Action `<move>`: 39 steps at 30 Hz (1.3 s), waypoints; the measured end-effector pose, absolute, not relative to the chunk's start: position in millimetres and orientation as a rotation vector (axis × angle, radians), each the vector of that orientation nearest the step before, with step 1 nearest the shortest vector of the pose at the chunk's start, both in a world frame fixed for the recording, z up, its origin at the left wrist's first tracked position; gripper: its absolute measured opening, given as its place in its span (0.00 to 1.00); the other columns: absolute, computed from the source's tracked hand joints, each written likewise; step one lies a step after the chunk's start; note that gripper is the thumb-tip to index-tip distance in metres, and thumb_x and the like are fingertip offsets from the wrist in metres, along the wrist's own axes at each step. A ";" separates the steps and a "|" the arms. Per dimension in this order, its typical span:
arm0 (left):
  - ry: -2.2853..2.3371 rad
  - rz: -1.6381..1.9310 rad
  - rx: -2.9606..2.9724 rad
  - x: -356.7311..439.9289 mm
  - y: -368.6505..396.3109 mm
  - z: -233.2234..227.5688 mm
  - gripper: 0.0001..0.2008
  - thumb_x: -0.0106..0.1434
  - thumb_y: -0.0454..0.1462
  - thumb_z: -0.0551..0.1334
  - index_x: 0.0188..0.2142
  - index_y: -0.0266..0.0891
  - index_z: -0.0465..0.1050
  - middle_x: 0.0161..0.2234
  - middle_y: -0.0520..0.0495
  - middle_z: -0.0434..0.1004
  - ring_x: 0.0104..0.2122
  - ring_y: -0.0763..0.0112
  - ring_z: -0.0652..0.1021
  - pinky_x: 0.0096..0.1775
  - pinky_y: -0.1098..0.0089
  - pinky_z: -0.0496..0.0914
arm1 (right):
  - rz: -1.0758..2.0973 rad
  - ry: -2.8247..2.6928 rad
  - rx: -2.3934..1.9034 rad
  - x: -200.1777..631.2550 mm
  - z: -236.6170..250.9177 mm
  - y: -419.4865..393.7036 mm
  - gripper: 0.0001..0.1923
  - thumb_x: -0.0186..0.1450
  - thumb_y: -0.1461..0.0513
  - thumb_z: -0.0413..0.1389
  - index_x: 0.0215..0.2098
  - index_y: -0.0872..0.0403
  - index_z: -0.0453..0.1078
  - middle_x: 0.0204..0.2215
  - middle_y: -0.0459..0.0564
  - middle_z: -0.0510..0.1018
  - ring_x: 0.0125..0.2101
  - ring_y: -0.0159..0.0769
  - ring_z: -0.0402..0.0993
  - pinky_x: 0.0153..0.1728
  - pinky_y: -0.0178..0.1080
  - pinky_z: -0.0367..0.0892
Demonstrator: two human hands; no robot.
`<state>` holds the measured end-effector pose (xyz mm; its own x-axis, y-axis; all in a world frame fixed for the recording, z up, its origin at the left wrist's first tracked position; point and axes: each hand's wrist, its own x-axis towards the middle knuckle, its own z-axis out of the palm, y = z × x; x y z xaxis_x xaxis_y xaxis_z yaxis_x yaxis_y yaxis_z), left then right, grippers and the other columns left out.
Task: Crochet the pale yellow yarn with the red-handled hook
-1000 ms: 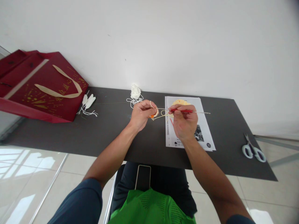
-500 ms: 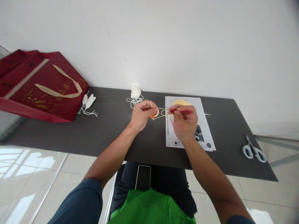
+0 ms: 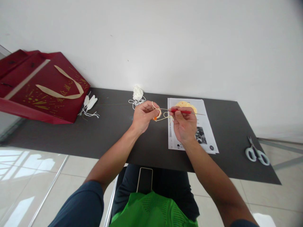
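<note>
From my end of the head camera, I see the left hand (image 3: 143, 118) with its fingers closed on a small cream and orange piece (image 3: 155, 118), held above the middle of the desk (image 3: 113, 135). Most of that piece is hidden behind the thumb, so I cannot tell its full shape. A cream strand (image 3: 162, 119) loops over the left index finger, and more of it runs from the piece across to the right hand (image 3: 185, 126). That hand's fingers are clamped on the red handle of a thin tool (image 3: 181, 111), which lies nearly level and points toward the left hand; I can't make out whether its tip meets the yarn. Beneath the right hand are printed sheets (image 3: 208, 127), with a round yellow bundle (image 3: 186, 104) at their far edge, partly covered by the hand. Just beyond the left hand I have a heap of white yarn (image 3: 138, 93). Farther left, white tasselled pieces (image 3: 90, 102) lie beside a dark red bag (image 3: 47, 90). Scissors (image 3: 257, 153) with pale handles rest near the right end, well apart from both hands. A phone (image 3: 145, 179) lies on the person's lap.
</note>
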<state>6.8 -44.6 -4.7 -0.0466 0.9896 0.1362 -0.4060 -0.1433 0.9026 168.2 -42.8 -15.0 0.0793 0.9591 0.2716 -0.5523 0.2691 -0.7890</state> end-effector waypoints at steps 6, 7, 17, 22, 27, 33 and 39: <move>0.870 1.499 0.995 8.1 -44.9 -5.1 0.10 0.52 0.35 0.75 0.33 0.38 0.78 0.25 0.52 0.78 0.24 0.77 0.75 0.29 0.74 0.68 | 1.287 -0.857 -0.602 164.8 -17.3 -45.9 0.07 0.61 0.63 0.69 0.36 0.48 0.76 0.38 0.43 0.86 0.38 0.28 0.84 0.40 0.31 0.81; 0.876 1.499 1.004 8.3 -44.7 -5.3 0.11 0.52 0.35 0.75 0.34 0.38 0.78 0.26 0.52 0.78 0.24 0.77 0.75 0.29 0.74 0.68 | 1.302 -0.850 -0.616 164.2 -17.1 -46.4 0.07 0.61 0.62 0.69 0.36 0.48 0.76 0.38 0.43 0.86 0.38 0.28 0.84 0.40 0.31 0.81; 0.936 1.531 1.034 10.6 -44.2 -4.6 0.33 0.52 0.34 0.73 0.58 0.40 0.72 0.30 0.53 0.79 0.26 0.77 0.75 0.29 0.73 0.70 | 1.352 -0.795 -0.639 164.7 -16.0 -45.2 0.09 0.60 0.61 0.70 0.35 0.48 0.75 0.37 0.41 0.85 0.37 0.26 0.83 0.40 0.29 0.81; 0.975 1.547 1.035 12.4 -45.5 -2.1 0.30 0.52 0.32 0.71 0.55 0.39 0.73 0.30 0.53 0.79 0.26 0.76 0.76 0.29 0.73 0.70 | 1.306 -0.845 -0.631 167.6 -19.7 -41.1 0.11 0.60 0.59 0.70 0.35 0.47 0.72 0.36 0.41 0.84 0.36 0.28 0.82 0.40 0.33 0.81; 1.011 1.547 1.039 14.4 -46.5 -0.3 0.28 0.51 0.31 0.70 0.53 0.40 0.75 0.30 0.52 0.79 0.27 0.74 0.76 0.29 0.73 0.70 | 1.232 -0.910 -0.602 166.6 -17.2 -41.9 0.11 0.60 0.59 0.70 0.35 0.48 0.72 0.34 0.42 0.83 0.35 0.29 0.81 0.38 0.33 0.79; 1.042 1.595 1.094 16.1 -47.1 -2.3 0.25 0.53 0.30 0.69 0.52 0.40 0.75 0.29 0.53 0.79 0.26 0.74 0.76 0.29 0.71 0.71 | 1.100 -0.970 -0.623 164.5 -18.1 -45.8 0.09 0.62 0.60 0.68 0.36 0.47 0.72 0.35 0.42 0.84 0.35 0.30 0.81 0.39 0.37 0.79; 1.106 1.646 1.132 16.1 -48.1 -5.0 0.23 0.54 0.31 0.68 0.51 0.40 0.74 0.30 0.53 0.80 0.27 0.74 0.77 0.31 0.71 0.72 | 1.006 -1.018 -0.616 162.2 -21.1 -49.0 0.08 0.63 0.63 0.67 0.38 0.46 0.74 0.36 0.43 0.85 0.34 0.32 0.83 0.38 0.38 0.80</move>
